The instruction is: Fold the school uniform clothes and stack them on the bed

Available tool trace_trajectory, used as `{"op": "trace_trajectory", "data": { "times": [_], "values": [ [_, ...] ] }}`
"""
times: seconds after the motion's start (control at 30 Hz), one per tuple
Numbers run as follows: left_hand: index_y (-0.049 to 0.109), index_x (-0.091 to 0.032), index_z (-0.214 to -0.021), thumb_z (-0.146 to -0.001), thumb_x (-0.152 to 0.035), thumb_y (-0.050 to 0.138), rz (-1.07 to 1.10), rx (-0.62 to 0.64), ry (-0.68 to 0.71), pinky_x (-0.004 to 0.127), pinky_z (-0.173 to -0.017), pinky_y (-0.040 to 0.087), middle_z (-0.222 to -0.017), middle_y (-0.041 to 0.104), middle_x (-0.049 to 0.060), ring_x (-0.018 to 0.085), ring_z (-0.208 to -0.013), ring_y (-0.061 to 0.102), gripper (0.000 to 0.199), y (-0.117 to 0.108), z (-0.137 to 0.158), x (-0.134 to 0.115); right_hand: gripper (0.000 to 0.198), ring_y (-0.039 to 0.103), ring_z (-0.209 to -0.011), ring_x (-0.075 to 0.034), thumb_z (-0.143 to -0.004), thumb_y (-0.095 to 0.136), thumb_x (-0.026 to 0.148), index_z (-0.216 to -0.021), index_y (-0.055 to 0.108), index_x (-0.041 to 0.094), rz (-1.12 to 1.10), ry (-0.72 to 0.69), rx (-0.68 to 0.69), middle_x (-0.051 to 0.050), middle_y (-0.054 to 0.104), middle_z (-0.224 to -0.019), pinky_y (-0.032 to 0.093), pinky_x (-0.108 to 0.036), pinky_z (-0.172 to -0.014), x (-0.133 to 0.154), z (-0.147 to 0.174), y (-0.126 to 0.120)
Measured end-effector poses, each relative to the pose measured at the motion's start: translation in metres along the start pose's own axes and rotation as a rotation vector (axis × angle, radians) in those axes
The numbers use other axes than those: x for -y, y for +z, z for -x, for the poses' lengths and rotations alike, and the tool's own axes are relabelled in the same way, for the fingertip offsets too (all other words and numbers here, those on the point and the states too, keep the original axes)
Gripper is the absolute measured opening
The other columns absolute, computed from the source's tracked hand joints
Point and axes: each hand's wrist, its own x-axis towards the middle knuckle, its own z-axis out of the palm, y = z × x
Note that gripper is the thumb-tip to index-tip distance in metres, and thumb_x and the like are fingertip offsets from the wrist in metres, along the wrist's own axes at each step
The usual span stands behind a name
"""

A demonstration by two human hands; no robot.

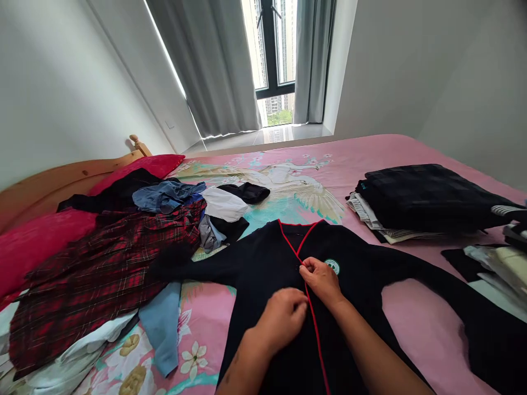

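A dark navy cardigan (263,258) with red trim and a round green-and-white badge (332,266) lies spread on the bed, its sleeves stretched out to both sides. My right hand (321,278) pinches the red-trimmed front edge just below the V-neck. Slightly lower and to the left, my left hand (285,312) rests at the same edge with its fingers curled in. Whatever sits between the left fingertips is hidden. The two front panels meet along the red line running down toward me.
Loose clothes lie at the left, among them a red plaid shirt (102,269) and blue denim (167,196), beside red pillows (53,241). Folded dark clothes (428,197) are stacked at the right, near another pile (500,263). A pink floral sheet (366,159) covers the bed.
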Motion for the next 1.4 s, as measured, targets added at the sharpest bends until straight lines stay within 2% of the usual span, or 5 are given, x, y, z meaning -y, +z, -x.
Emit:
{"op": "trace_trajectory", "data": {
  "times": [0.13,0.3,0.57,0.97,1.4],
  "values": [
    [0.06,-0.024,-0.111,-0.082,-0.024,0.05,-0.189,-0.261,-0.081,0.037,-0.1,0.038,-0.12,0.06,0.005,0.021,-0.113,0.051,0.03,0.001,-0.045,0.021,0.018,0.045,-0.048,-0.012,-0.072,0.054,0.038,-0.062,0.055,0.024,-0.131,-0.006,0.012,0.005,0.051,-0.051,0.028,-0.024,-0.051,-0.01,-0.008,-0.002],
    [0.034,-0.029,-0.137,-0.089,-0.032,0.043,-0.32,-0.138,-0.007,0.051,-0.114,0.009,-0.15,0.028,0.002,0.022,-0.139,0.02,0.05,0.025,-0.077,0.047,0.019,0.043,-0.048,-0.012,-0.072,0.055,0.038,-0.061,0.055,0.023,-0.256,0.003,0.075,0.005,0.052,-0.051,0.029,-0.024,-0.05,-0.01,-0.015,-0.006],
    [0.068,-0.026,-0.092,-0.086,-0.022,0.046,-0.377,-0.231,-0.087,0.035,-0.09,0.04,-0.105,0.065,0.005,0.02,-0.102,0.055,0.023,0.011,-0.081,0.022,0.016,0.047,-0.048,-0.012,-0.074,0.053,0.035,-0.063,0.057,0.024,-0.197,0.007,0.125,0.005,0.054,-0.052,0.029,-0.023,-0.047,-0.005,-0.017,-0.012],
    [0.07,-0.02,-0.082,-0.074,-0.026,0.056,0.533,-0.187,-0.191,0.021,-0.063,0.046,-0.075,0.07,-0.001,0.013,-0.07,0.062,0.017,0.015,-0.088,0.046,0.026,0.053,-0.06,-0.016,-0.083,0.045,0.04,-0.075,0.066,0.027,-0.156,-0.002,0.234,0.002,0.06,-0.062,0.034,-0.026,-0.055,-0.003,-0.016,-0.017],
    [0.067,-0.018,-0.074,-0.069,-0.02,0.058,0.59,-0.115,-0.172,0.02,-0.056,0.04,-0.064,0.063,-0.002,0.01,-0.06,0.054,0.01,0.01,-0.088,0.052,0.012,0.054,-0.065,-0.015,-0.079,0.054,0.024,-0.079,0.066,0.026,-0.101,-0.131,0.232,-0.001,0.06,-0.079,0.043,-0.028,-0.061,-0.01,-0.018,-0.013]
  ]
}}
